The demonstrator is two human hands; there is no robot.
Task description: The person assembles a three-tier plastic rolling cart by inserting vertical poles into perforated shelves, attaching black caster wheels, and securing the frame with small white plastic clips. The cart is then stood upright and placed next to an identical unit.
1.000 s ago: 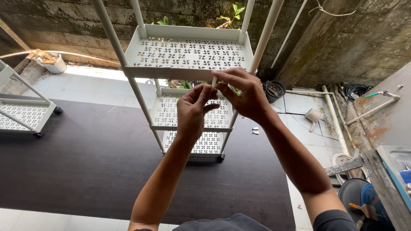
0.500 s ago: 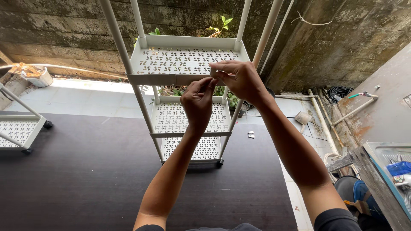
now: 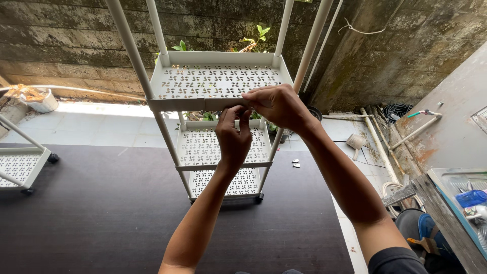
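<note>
A white three-tier rack (image 3: 213,81) with perforated shelves and round poles stands on a dark board (image 3: 101,223) in front of me. My right hand (image 3: 278,105) lies over the front rim of the top shelf near its right corner, fingers curled on the rim. My left hand (image 3: 234,138) reaches up from below, its fingertips pinching the same rim right beside the right hand. Whether a small part sits between the fingers is hidden. The middle shelf (image 3: 200,147) and bottom shelf (image 3: 223,182) show behind my left wrist.
A second white rack (image 3: 20,167) on castors stands at the left edge. Two small white parts (image 3: 295,163) lie on the board right of the rack. A mossy wall (image 3: 76,45), white pipes (image 3: 378,147), a tap (image 3: 426,114) and a blue tub (image 3: 474,198) are around.
My hands, earlier joined in the air in front of the top shelf, have come down onto its front rim. The view has drawn closer to the rack.
</note>
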